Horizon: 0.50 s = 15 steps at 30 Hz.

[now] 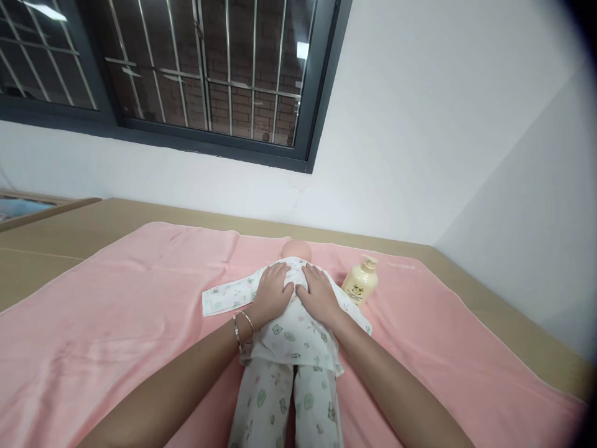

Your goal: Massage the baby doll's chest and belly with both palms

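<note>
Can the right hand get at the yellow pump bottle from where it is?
Probably yes: the right hand rests on the patterned shirt, with the pump bottle just to its right. Nothing seems to cover the pump top, though a sleeve lies close to the bottle's lower part.

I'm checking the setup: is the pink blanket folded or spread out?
Spread out: the pink blanket lies across the tan surface, its far and right edges showing, with some wrinkles; the doll lies on it.

Arms (186,379) extended forward, converging; left hand (273,292), right hand (319,295) flat, palms down, thumbs (288,290) just apart.
</note>
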Motion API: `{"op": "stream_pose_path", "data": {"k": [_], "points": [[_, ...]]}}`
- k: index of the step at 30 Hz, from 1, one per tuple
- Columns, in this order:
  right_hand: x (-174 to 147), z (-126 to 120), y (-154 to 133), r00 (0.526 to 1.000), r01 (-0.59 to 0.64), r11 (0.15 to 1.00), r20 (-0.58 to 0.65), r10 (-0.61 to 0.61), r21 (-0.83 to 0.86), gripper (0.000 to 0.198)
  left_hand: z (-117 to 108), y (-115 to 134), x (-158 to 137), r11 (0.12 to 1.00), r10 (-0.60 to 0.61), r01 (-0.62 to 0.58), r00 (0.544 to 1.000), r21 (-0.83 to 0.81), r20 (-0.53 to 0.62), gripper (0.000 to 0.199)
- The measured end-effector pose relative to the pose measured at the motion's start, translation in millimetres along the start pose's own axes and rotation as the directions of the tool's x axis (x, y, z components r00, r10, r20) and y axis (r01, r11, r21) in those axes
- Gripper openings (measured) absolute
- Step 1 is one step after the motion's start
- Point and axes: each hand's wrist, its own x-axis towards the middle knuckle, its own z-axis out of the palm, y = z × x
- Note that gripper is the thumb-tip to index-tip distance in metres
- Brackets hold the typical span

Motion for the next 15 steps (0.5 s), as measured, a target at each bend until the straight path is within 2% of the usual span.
{"op": "stream_pose_path", "data": {"k": [5,10,15], "points": [[0,0,-2,0.999,0.032,0.999,-0.031,-0.032,-0.009,0.058,-3,-1,3,0.999,-0.035,0.035,0.998,0.001,0.048,0.043],[-3,-10,-4,0.994,0.101,0.993,-0.055,-0.098,0.055,0.064,-5,-1,5,0.996,-0.089,0.091,0.993,-0.024,0.074,0.047],[-12,-14,-10,0.965,0.193,0.98,-0.188,-0.181,0.05,0.062,0,-3,1,0.992,-0.11,0.111,0.994,-0.055,0.014,0.049]]}}
